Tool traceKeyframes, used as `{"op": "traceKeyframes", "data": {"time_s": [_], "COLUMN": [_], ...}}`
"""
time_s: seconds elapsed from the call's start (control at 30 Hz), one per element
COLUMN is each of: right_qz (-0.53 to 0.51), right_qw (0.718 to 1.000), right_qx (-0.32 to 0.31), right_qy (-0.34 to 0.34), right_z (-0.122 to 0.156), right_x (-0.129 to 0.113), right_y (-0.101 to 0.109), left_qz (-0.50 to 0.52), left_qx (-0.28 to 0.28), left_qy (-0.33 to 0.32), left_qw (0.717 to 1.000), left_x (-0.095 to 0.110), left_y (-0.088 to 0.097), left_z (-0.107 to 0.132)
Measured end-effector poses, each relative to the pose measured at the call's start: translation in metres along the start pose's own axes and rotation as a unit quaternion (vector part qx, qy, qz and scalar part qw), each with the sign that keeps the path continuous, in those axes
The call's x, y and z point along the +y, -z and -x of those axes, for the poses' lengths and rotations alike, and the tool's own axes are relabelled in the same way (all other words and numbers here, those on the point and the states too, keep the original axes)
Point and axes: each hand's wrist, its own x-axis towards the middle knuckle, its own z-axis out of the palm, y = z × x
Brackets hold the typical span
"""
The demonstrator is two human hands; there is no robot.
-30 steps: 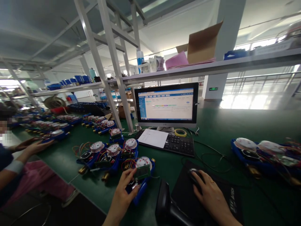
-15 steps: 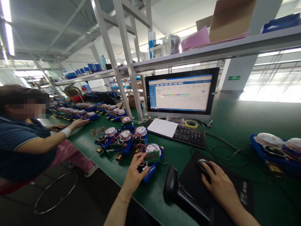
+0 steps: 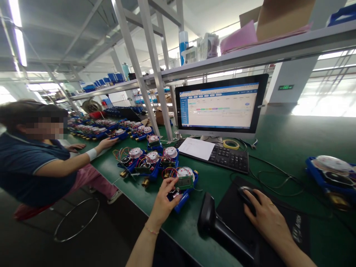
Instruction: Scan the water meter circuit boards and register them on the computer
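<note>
My left hand pinched the blue water meter near the tabletop's front edge, fingers closed on its body to steady the green board on top, while my right hand cupped the mouse on the black pad, cursor-ready.

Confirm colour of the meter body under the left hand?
Blue, with a white dial face; the meter under the left hand shows best in the head view.
</note>
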Motion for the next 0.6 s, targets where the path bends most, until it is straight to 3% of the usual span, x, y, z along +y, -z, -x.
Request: {"op": "traceKeyframes", "data": {"time_s": [0.6], "right_qz": [-0.002], "right_qw": [1.0], "right_qx": [-0.006], "right_qy": [0.003], "right_z": [0.0002], "right_x": [0.0004], "right_y": [-0.0002], "left_qz": [-0.001], "left_qx": [-0.016], "left_qy": [0.008], "left_qw": [1.0], "left_x": [0.0005], "left_y": [0.0023], "left_z": [-0.0013]}}
